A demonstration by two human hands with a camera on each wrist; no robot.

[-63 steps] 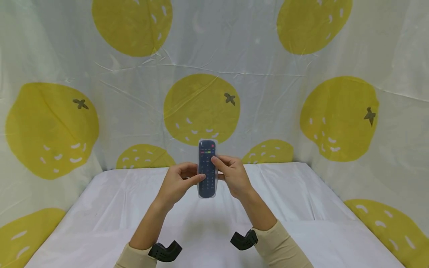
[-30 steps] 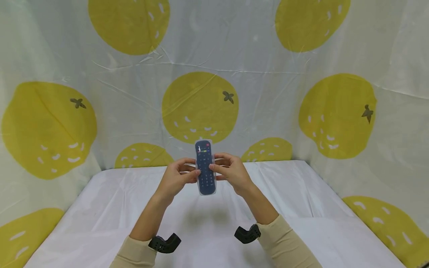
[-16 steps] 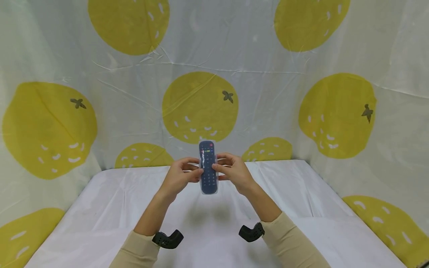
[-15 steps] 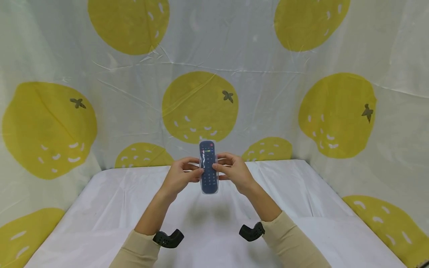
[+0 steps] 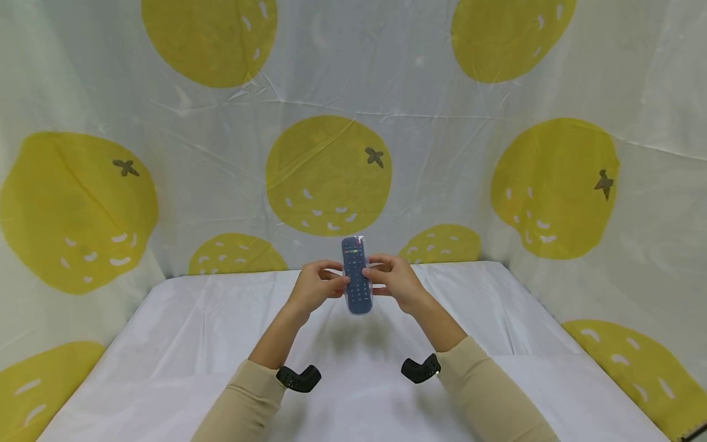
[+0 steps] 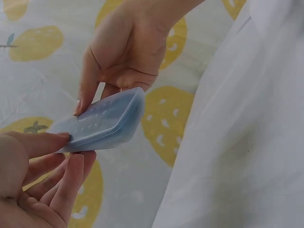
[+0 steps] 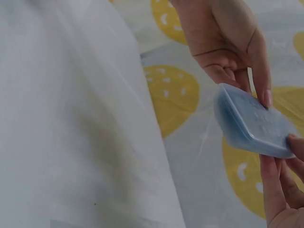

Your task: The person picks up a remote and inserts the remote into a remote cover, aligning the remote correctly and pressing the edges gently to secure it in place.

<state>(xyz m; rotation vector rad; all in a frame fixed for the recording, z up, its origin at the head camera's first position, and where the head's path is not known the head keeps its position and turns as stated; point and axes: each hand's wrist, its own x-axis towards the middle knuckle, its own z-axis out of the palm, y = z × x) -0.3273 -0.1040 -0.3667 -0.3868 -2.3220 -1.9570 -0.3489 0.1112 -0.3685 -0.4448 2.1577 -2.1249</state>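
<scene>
A dark blue remote control (image 5: 358, 282) in a clear cover is held up above the white surface, standing nearly upright with its top leaning slightly left. My left hand (image 5: 317, 287) pinches its left edge, thumb on the button face and fingers behind. From the other side my right hand (image 5: 399, 282) pinches the right edge in the same way. The left wrist view shows the lower end of the remote control (image 6: 107, 118) between both hands. In the right wrist view the remote control (image 7: 254, 123) looks pale blue through its cover.
A white cloth (image 5: 221, 344) covers the surface below, with soft shadows under the hands. A curtain (image 5: 431, 153) printed with yellow fruit hangs behind and at both sides. Black devices sit on the left wrist (image 5: 299, 379) and right wrist (image 5: 421, 368).
Both hands have carried the remote control a little to the right. Its top leans slightly more to the left than half a second ago. Earlier, my right thumb slid down the button face.
</scene>
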